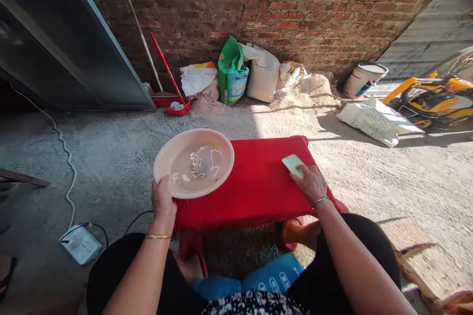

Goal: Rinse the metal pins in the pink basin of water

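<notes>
- Two hands are occupied: the left grip, left of centre in the frame, clasps the lower-left rim of a pale basin, fingers mostly hidden.
- Right of centre, the right grip pinches a flat pale-green slab; whether it touches the red counter I cannot tell.
- Its long axis slants from upper left to lower right, the far end jutting beyond the thumb.
- The basin lies left of the slab, well apart; the right grip is nearer the slab.
</notes>
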`<control>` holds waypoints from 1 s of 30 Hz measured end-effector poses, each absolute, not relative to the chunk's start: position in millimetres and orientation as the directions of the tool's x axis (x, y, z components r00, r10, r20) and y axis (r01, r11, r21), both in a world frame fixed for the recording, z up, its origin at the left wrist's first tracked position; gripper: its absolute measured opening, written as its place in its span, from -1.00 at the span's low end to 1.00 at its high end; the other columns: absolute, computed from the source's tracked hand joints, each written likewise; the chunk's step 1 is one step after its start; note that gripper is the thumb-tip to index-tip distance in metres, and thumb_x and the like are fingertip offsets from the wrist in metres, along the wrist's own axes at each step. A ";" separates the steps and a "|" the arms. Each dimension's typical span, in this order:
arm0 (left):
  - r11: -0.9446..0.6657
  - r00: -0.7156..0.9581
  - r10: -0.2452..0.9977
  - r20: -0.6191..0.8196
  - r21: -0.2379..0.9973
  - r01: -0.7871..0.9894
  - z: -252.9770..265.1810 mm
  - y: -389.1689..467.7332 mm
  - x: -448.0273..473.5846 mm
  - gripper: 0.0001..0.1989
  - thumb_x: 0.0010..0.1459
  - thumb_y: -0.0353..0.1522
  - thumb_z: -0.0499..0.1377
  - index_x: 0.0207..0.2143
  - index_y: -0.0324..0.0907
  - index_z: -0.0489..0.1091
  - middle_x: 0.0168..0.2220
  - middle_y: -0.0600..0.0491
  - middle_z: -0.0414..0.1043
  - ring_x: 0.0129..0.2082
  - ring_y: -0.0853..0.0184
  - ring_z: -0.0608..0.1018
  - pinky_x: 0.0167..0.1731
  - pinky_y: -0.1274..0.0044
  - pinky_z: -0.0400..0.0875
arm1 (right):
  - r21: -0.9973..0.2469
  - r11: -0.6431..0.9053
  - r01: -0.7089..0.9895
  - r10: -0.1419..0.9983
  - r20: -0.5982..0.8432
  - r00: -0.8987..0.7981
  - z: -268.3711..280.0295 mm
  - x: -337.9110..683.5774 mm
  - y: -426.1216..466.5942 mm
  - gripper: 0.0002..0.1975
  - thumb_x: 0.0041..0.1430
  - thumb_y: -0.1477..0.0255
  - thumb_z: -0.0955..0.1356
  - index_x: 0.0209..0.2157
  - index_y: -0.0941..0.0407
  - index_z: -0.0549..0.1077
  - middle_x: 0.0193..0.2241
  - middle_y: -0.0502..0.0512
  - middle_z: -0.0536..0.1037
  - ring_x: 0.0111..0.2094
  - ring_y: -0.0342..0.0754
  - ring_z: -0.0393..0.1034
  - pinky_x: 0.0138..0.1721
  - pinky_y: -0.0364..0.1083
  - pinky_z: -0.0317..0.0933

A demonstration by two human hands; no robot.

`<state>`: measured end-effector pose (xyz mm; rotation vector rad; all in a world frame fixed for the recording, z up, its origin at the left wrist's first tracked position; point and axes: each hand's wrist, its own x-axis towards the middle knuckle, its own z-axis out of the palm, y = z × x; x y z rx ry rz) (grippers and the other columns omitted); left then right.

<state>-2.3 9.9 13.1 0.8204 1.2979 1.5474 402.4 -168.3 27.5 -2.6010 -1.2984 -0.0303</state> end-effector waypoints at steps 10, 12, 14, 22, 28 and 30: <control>-0.048 -0.365 0.930 -0.046 0.968 -0.245 13.1 10.8 0.6 -0.55 -0.04 -0.29 0.17 -0.04 -0.20 0.35 -0.16 0.02 0.46 -0.18 0.31 0.49 -0.09 0.43 0.38 | -0.471 -0.015 0.882 0.967 0.218 0.133 6.0 315.4 -155.2 -0.69 0.15 0.20 0.33 -0.11 0.02 0.44 -0.20 0.10 0.36 -0.20 -0.05 0.33 -0.19 -0.11 0.24; -0.071 -0.348 0.937 -0.021 0.966 -0.250 14.4 9.9 1.7 -0.55 -0.04 -0.30 0.17 -0.04 -0.20 0.35 -0.15 0.02 0.46 -0.17 0.31 0.49 -0.09 0.44 0.38 | -0.410 0.021 0.912 0.979 0.194 0.065 6.6 307.6 -154.3 -0.69 0.15 0.21 0.33 -0.09 0.02 0.44 -0.18 0.12 0.35 -0.17 -0.04 0.32 -0.15 -0.09 0.22; -0.063 -0.355 0.934 -0.031 0.966 -0.250 16.0 9.0 2.8 -0.57 -0.04 -0.30 0.16 -0.06 -0.20 0.35 -0.15 0.02 0.46 -0.18 0.31 0.49 -0.10 0.44 0.39 | -0.357 -0.122 0.926 0.972 0.148 0.185 11.5 319.7 -153.5 -0.68 0.15 0.19 0.33 -0.09 0.02 0.44 -0.18 0.12 0.35 -0.18 -0.02 0.32 -0.20 -0.09 0.22; -0.042 -0.370 0.926 -0.076 0.952 -0.302 18.0 6.2 6.2 -0.64 -0.04 -0.30 0.17 -0.14 -0.20 0.37 -0.21 0.02 0.47 -0.25 0.32 0.49 -0.16 0.47 0.39 | -0.432 -0.217 0.875 0.957 0.082 0.277 32.7 327.0 -163.3 -0.69 0.15 0.17 0.32 -0.13 0.03 0.45 -0.24 0.08 0.36 -0.30 -0.06 0.34 -0.33 -0.13 0.22; -0.067 -0.339 0.939 -0.062 0.932 -0.357 16.3 6.1 8.2 -0.60 -0.03 -0.32 0.15 -0.09 -0.21 0.35 -0.16 -0.02 0.46 -0.23 0.31 0.49 -0.17 0.46 0.39 | -0.360 0.349 0.865 0.937 0.109 -0.332 42.5 209.3 -149.7 -0.69 0.15 0.19 0.34 -0.12 0.03 0.46 -0.25 0.11 0.37 -0.24 -0.04 0.30 -0.21 -0.10 0.21; -0.052 -0.342 0.937 -0.074 0.937 -0.346 13.7 7.0 7.4 -0.62 -0.02 -0.31 0.15 -0.11 -0.21 0.35 -0.19 -0.01 0.46 -0.25 0.32 0.49 -0.19 0.46 0.39 | -0.312 0.386 0.868 0.921 0.079 -0.381 43.9 177.4 -137.4 -0.66 0.13 0.15 0.35 -0.11 0.02 0.47 -0.26 0.12 0.37 -0.25 -0.02 0.31 -0.21 -0.08 0.21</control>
